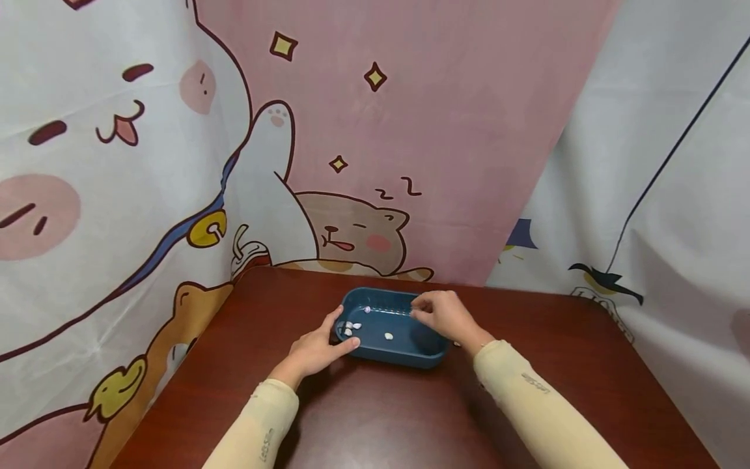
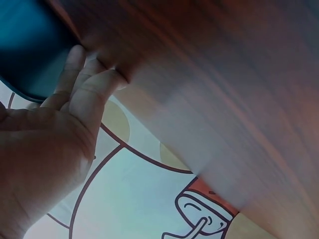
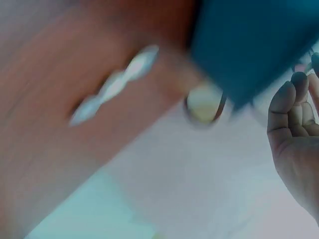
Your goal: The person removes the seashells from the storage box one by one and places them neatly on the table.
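Observation:
A dark blue rectangular dish [image 1: 375, 355] stands on the table. My left hand [image 1: 316, 348] holds its left end, thumb over the near rim and fingers [image 2: 92, 94] along the outside wall. Several small whitish shell-like pieces [image 1: 348, 327] lie inside at the left, partly by the thumb. Another pale piece [image 1: 388, 336] is on the dish floor near the middle, and a purplish one [image 1: 367, 309] lies farther back. My right hand [image 1: 442, 312] hovers over the right part of the dish, fingers curled down with fingertips close together; I cannot tell whether they pinch something.
On the reddish-brown table [image 1: 375, 417], a blurred row of small whitish pieces [image 3: 114, 84] lies beside the dish, mostly hidden behind my right wrist in the head view. A printed cartoon curtain [image 1: 445, 130] hangs behind and at both sides of the table.

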`<state>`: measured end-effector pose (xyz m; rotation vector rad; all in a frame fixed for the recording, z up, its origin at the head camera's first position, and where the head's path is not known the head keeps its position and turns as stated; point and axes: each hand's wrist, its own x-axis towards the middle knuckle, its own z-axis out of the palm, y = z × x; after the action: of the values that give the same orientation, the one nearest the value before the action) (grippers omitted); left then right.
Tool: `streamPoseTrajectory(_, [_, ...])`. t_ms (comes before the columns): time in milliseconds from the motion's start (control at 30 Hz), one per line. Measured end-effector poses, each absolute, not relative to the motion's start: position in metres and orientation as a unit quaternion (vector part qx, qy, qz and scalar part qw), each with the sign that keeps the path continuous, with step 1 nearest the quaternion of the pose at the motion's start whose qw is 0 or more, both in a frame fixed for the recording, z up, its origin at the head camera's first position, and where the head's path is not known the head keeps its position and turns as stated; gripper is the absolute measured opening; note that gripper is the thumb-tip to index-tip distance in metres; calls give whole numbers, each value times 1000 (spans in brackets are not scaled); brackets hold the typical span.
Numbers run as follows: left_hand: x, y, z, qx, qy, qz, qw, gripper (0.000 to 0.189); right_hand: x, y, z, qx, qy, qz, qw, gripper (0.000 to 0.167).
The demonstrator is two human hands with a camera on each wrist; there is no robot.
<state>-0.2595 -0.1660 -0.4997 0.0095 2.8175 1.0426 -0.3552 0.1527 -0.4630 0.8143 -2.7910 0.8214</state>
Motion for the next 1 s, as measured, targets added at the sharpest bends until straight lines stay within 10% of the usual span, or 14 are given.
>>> streamPoseTrajectory(400, [-258, -173, -493, 4, 941, 332, 64, 98, -351, 321, -488, 154, -961, 226, 26, 24])
streamPoseTrajectory(1000, [-258, -165, -493, 4, 938, 338, 77, 98, -336, 291, -514, 218, -963, 154, 33, 18])
